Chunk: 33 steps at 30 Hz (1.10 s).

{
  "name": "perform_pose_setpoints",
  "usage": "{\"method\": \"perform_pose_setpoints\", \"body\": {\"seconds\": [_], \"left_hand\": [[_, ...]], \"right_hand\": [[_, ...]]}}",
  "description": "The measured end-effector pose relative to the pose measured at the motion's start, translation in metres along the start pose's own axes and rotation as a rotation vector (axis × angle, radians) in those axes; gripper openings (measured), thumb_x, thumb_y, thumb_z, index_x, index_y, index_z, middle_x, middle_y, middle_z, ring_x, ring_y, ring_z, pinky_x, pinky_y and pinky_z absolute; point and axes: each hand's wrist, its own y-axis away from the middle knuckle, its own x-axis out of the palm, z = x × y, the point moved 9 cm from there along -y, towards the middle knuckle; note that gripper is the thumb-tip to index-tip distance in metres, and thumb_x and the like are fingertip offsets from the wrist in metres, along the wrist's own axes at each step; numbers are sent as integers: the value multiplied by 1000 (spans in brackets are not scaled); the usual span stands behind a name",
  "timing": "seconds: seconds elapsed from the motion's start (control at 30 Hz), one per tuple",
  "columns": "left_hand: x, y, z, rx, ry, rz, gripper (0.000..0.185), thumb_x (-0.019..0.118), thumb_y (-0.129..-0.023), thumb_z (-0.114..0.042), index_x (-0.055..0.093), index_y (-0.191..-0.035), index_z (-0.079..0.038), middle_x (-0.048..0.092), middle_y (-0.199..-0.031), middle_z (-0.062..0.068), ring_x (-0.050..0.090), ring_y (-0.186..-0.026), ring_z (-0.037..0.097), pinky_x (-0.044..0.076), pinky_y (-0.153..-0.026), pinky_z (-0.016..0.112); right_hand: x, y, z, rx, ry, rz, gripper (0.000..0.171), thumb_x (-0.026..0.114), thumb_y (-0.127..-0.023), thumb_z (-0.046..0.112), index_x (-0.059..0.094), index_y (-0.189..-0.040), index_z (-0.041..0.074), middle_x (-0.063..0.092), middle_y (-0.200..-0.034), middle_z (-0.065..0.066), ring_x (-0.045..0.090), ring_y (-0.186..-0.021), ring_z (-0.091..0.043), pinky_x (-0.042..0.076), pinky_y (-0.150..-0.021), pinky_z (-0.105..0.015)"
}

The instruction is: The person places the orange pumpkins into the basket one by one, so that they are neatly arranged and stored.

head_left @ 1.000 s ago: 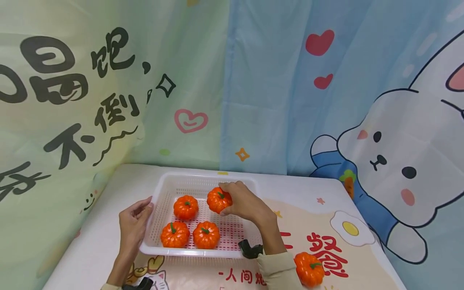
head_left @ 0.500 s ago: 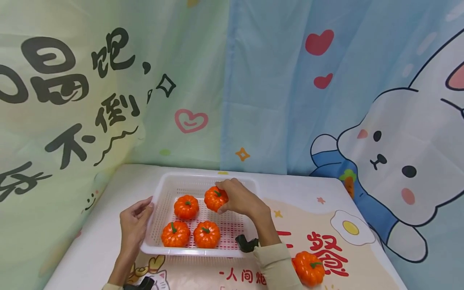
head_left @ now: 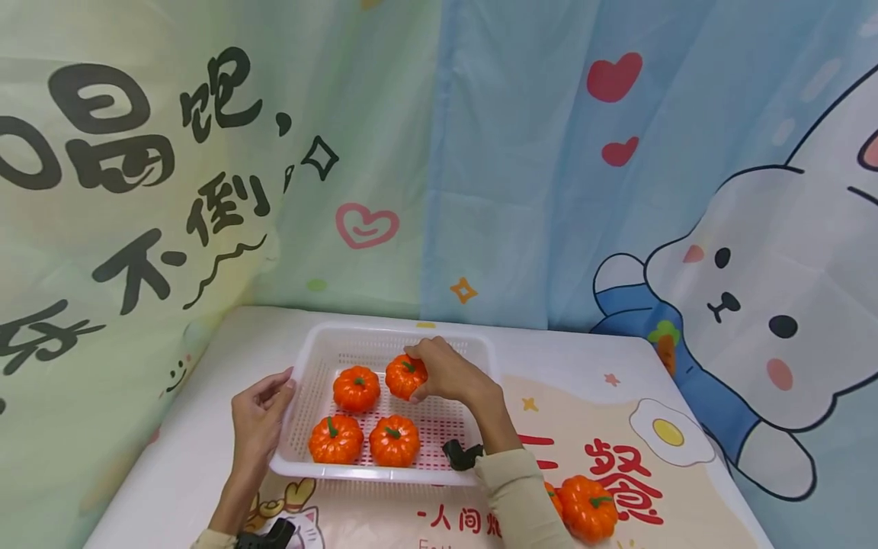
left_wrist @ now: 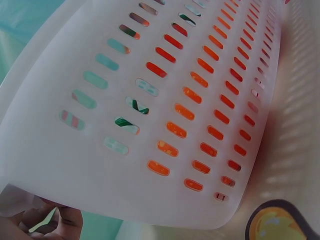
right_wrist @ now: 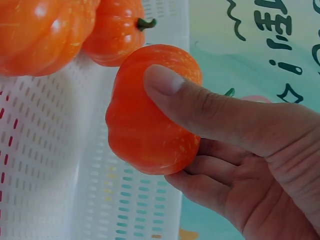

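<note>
Small orange pumpkin (head_left: 405,377), ribbed, green stem up, gripped low in the white slotted basket (head_left: 312,358). Far row, just beside another pumpkin (head_left: 356,388).

Bright, even light, soft shadows; wrist close-ups slightly blurred.

Five orange pumpkins (head_left: 356,388), one white basket (head_left: 302,381), two hands (head_left: 453,374)
</note>
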Motion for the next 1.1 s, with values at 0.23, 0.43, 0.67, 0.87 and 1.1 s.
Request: {"method": "perform_pose_setpoints", "body": {"seconds": [0.23,0.43,0.67,0.87,1.1], "left_hand": [[0,-1,1,-1,-11,-1,36,66,-111,-21,72,-139,1,73,-136,28,67,-87,-11,56,-82,6],[-2,-2,2,-6,-27,-1,37,66,-111,-23,72,-140,0,73,-137,27,66,-87,-13,56,-82,5],[-1,-1,1,-5,-16,-1,37,66,-111,-21,72,-140,1,73,-136,28,67,-87,-11,57,-81,7],[1,0,0,-4,-13,-4,35,66,-110,-20,72,-139,1,74,-133,29,67,-86,-6,56,-81,6],[-1,-1,2,-8,-33,-20,35,66,-111,-21,73,-139,-1,75,-132,28,67,-85,-6,55,-83,5]], "right_hand": [[8,-5,-10,40,-41,-4,72,100,-75,5,70,-140,-4,73,-134,-17,59,-122,-34,52,-117,-51],[16,-9,-14,49,-53,9,72,100,-75,4,67,-138,-5,70,-130,-19,58,-120,-33,53,-114,-50],[23,-14,-20,51,-37,41,73,101,-71,1,69,-137,-4,71,-124,-16,58,-113,-28,55,-107,-45],[31,-20,-28,61,-30,78,79,104,-66,4,72,-138,-4,75,-127,-16,60,-113,-28,55,-112,-47],[49,-39,-45,-39,0,100,81,106,-63,7,74,-137,0,81,-127,-9,66,-108,-23,59,-103,-41]]}}
